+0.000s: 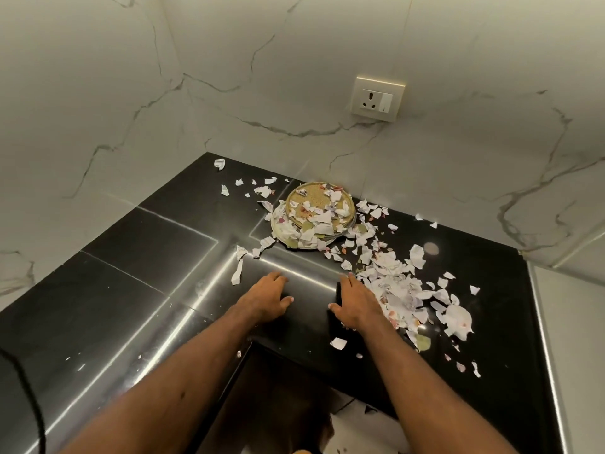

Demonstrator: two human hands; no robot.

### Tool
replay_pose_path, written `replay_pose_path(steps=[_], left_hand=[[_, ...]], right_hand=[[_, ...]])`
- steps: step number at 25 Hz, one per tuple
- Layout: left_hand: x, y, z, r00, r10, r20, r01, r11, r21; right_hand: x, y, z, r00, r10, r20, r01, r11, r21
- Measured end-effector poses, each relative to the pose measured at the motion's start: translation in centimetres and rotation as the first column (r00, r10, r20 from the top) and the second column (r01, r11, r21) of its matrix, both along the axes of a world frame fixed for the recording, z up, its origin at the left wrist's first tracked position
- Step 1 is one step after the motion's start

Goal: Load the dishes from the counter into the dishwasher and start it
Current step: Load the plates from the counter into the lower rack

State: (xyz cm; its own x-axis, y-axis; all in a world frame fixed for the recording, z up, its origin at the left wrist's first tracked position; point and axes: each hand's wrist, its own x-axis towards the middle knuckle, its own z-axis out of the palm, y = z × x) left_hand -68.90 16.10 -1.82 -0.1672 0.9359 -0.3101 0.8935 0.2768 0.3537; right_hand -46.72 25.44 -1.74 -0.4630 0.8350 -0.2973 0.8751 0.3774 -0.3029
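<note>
A stack of round plates (290,200) stands near the back wall on the black counter (137,290), littered with torn paper scraps. My left hand (266,298) rests palm down on the counter in front of the plates, fingers loosely bent, holding nothing. My right hand (355,304) lies flat with straight fingers at the left edge of a big heap of paper scraps (402,286). A dark shape shows by its thumb; I cannot make out what it is. Both hands are about a hand's length short of the plates. No dishwasher is in view.
Paper scraps are strewn around the plates and over the counter's right side. A wall socket (376,99) sits on the marble backsplash. The counter's front edge runs below my forearms, with floor beneath. A dark cable (29,398) curves at the lower left.
</note>
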Motion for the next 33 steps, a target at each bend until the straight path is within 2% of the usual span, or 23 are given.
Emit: replay_pose_path(steps=[9, 14, 18, 25, 29, 33], left_hand=[[-3.4, 10.5, 3.1, 0.987, 0.156, 0.043, -0.160, 0.981, 0.107], [-4.0, 14.6, 3.2, 0.934, 0.337, 0.121, -0.352, 0.927, 0.133], [-4.3, 17.8, 3.0, 0.856, 0.480, 0.192, -0.503, 0.860, 0.090], [-6.2, 22.7, 1.8, 0.754, 0.620, 0.218, -0.637, 0.771, 0.010], [-6.8, 23.8, 0.5, 0.700, 0.679, 0.222, -0.687, 0.725, -0.048], [-7.5, 24.3, -0.4, 0.689, 0.687, 0.233, -0.689, 0.720, -0.083]], right_hand=[[-3.9, 8.0, 0.3, 0.963, 0.154, 0.220, -0.138, 0.987, -0.087], [-3.9, 8.3, 0.0, 0.955, 0.178, 0.237, -0.161, 0.983, -0.091], [-4.0, 8.7, 0.5, 0.947, 0.204, 0.249, -0.187, 0.978, -0.092], [-3.9, 9.2, 0.8, 0.937, 0.228, 0.264, -0.209, 0.973, -0.097], [-4.0, 9.4, 0.8, 0.929, 0.243, 0.280, -0.224, 0.970, -0.097], [-4.2, 9.6, 1.2, 0.923, 0.257, 0.287, -0.228, 0.965, -0.128]])
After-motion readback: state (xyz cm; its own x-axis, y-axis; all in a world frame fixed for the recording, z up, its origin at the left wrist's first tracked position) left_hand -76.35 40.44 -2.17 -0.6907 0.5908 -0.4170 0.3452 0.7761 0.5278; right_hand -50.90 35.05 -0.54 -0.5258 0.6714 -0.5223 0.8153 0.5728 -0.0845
